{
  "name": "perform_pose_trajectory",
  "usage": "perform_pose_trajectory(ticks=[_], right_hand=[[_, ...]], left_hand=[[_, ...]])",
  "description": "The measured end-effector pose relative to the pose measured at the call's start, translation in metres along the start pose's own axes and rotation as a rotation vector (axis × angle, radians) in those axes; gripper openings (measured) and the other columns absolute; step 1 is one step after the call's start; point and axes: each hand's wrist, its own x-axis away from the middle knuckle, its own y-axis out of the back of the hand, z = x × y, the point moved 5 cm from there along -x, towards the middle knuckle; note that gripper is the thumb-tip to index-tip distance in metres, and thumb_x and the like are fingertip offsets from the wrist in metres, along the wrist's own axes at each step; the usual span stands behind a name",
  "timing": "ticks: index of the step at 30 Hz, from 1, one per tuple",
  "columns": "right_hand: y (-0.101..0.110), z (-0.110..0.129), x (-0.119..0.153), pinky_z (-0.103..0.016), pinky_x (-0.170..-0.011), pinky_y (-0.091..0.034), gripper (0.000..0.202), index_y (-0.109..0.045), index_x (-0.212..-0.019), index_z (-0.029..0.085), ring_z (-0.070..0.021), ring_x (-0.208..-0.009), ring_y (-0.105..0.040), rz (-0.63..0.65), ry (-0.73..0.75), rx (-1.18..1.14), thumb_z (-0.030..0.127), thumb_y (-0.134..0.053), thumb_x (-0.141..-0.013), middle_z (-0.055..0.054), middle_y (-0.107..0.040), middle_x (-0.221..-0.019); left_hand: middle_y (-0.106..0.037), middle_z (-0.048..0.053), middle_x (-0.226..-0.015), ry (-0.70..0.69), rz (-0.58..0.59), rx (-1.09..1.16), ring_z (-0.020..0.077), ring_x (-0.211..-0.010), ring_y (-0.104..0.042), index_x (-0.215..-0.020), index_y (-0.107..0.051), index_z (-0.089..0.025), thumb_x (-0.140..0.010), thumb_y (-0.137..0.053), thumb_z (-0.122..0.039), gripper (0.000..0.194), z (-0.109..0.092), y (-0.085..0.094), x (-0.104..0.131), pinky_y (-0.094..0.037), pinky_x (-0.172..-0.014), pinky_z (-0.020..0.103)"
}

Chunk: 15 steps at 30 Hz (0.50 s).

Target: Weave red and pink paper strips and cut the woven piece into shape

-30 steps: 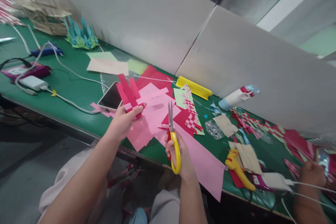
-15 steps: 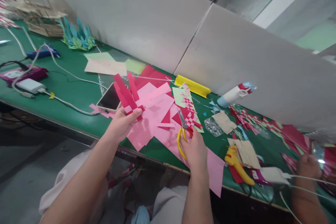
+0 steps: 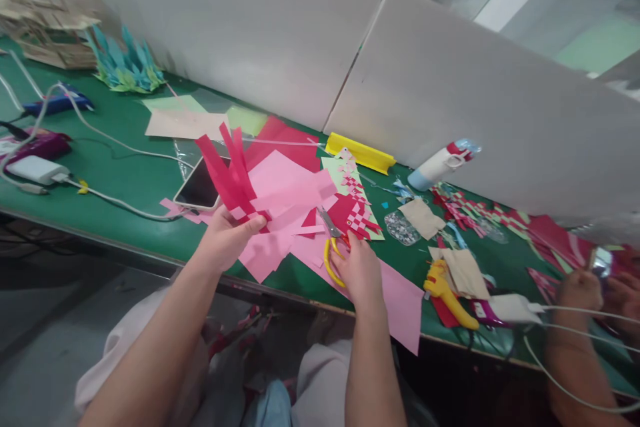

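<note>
My left hand (image 3: pixel 226 238) pinches a woven piece of red and pink paper strips (image 3: pixel 227 177); the long red ends stand up and spread apart. Yellow-handled scissors (image 3: pixel 331 257) are in my right hand (image 3: pixel 361 270), their blades pointing up and left over the paper. Pink paper sheets (image 3: pixel 277 180) lie under and between both hands. Just beyond my right hand, a checkered red and pink woven strip (image 3: pixel 356 197) rests on a light green sheet (image 3: pixel 371 218).
A phone (image 3: pixel 200 185) lies left of the paper. Behind are a yellow holder (image 3: pixel 360 153) and a bottle (image 3: pixel 443 165). A yellow glue gun (image 3: pixel 450 293) is at right, near another person's hands (image 3: pixel 583 290) holding a phone. Cables cross the left side.
The view has shifted slightly. My right hand and the scissors are a little further left, with the blades tilted more leftward. The red strip ends have swayed. More of the other person's hands shows.
</note>
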Motion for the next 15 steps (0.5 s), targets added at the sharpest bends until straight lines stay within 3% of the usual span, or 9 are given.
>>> perform_pose_trajectory(ticks=[3,6,8,12,15], right_hand=[[0.003,-0.001,0.0,-0.038,-0.086,-0.045,0.051,-0.06,-0.126,0.012,-0.031,-0.101,-0.059,-0.03,0.078,-0.044,0.035,-0.065,-0.081,-0.016,-0.063,-0.106],[0.017,0.004,0.005,-0.039,-0.086,-0.046,0.036,-0.069,-0.109,0.014,-0.0278,-0.096,-0.059,-0.182,0.205,-0.169,0.032,-0.068,-0.078,-0.013,-0.062,-0.1],[0.03,0.011,0.013,-0.036,-0.081,-0.047,0.023,-0.071,-0.096,0.016,-0.0227,-0.087,-0.059,-0.337,0.315,-0.307,0.032,-0.066,-0.08,-0.009,-0.061,-0.093],[0.051,0.025,0.032,-0.026,-0.059,-0.044,0.008,-0.064,-0.079,0.018,-0.0123,-0.062,-0.05,-0.468,0.519,-0.618,0.025,-0.063,-0.084,0.0,-0.054,-0.073],[0.065,0.023,0.042,-0.024,-0.054,-0.04,0.008,-0.061,-0.075,0.019,-0.0103,-0.057,-0.046,-0.574,0.547,-0.75,0.018,-0.067,-0.081,0.003,-0.05,-0.066]], left_hand=[[-0.07,0.003,-0.074,-0.256,0.104,-0.245,0.0165,-0.072,-0.066,-0.076,-0.072,-0.018,-0.067,-0.081,-0.021,0.013,-0.016,-0.007,0.002,-0.056,-0.068,0.03],[-0.069,0.006,-0.079,-0.587,0.263,-0.465,0.0172,-0.077,-0.066,-0.08,-0.075,-0.018,-0.078,-0.072,-0.023,0.006,-0.037,-0.02,0.01,-0.055,-0.072,0.031],[-0.069,0.008,-0.085,-0.694,0.397,-0.586,0.0184,-0.08,-0.066,-0.087,-0.076,-0.019,-0.084,-0.065,-0.028,0.015,-0.043,-0.029,0.016,-0.054,-0.074,0.031],[-0.068,0.006,-0.088,-0.794,0.369,-0.71,0.0186,-0.081,-0.065,-0.093,-0.075,-0.026,-0.082,-0.067,-0.023,0.014,-0.048,-0.035,0.025,-0.054,-0.072,0.032],[-0.068,0.006,-0.088,-0.872,0.377,-0.769,0.019,-0.082,-0.064,-0.095,-0.074,-0.025,-0.083,-0.066,-0.023,0.014,-0.05,-0.041,0.033,-0.054,-0.072,0.033]])
